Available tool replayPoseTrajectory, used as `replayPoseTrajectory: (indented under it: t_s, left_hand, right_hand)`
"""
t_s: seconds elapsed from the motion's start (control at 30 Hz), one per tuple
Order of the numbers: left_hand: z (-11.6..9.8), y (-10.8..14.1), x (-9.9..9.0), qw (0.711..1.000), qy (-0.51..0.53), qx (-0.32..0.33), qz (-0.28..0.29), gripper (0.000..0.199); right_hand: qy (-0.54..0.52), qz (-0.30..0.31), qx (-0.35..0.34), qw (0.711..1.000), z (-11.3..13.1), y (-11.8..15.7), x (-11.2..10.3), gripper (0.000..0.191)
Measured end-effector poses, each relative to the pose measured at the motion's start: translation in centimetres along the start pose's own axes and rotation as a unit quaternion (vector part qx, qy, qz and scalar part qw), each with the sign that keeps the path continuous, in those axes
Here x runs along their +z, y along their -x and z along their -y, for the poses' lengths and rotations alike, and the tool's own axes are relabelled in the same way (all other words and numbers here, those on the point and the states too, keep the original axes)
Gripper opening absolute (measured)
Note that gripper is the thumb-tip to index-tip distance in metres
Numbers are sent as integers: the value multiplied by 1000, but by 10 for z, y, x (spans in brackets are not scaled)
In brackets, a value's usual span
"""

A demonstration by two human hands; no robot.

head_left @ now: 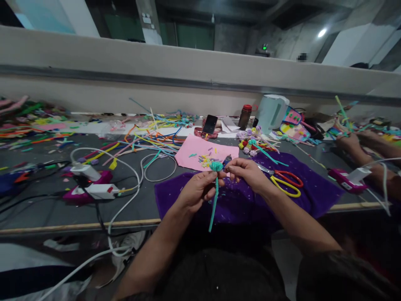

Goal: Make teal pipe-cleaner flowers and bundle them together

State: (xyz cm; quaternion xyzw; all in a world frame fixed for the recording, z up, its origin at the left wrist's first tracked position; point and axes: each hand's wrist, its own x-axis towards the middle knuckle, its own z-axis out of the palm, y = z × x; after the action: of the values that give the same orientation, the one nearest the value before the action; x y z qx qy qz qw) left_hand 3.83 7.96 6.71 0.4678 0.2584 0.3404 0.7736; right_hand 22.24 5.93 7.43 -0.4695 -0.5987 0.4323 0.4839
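Between the thumb and fingers of my left hand [200,186] is a teal pipe-cleaner flower [216,166], its head upright and its stem [214,209] hanging down over a purple cloth [175,194]. Close on the flower's right side, my right hand [246,172] is closed in a pinch; whatever lies between its fingertips is too small to make out. A small dark pointed object [227,159] shows just behind those fingertips. Scissors [286,183] with one red and one yellow handle loop lie on the cloth, right of my right hand.
Pipe-cleaner scraps lie on a pink sheet [191,150]. Behind are a phone [209,123], a brown bottle [245,117] and a pale kettle [272,113]. White cables [138,177] run from a power strip [89,188] at left. Another person's hands [349,142] work at far right.
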Motion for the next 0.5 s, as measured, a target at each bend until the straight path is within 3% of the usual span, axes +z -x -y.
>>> replayPoseTrajectory:
  t_s: [0.13, 0.27, 0.5]
  left_hand:
    - [-34, -25, -4, 997, -19, 66, -18, 30]
    - [-56, -61, -18, 997, -25, 70, -8, 27]
    - [-36, -91, -48, 998, -10, 48, -47, 29]
  right_hand:
    - [-12, -16, -9, 1000, 7, -31, -7, 21]
    - [-11, -41, -45, 998, 9, -59, -16, 20]
    - [-2, -75, -61, 995, -25, -83, -26, 22]
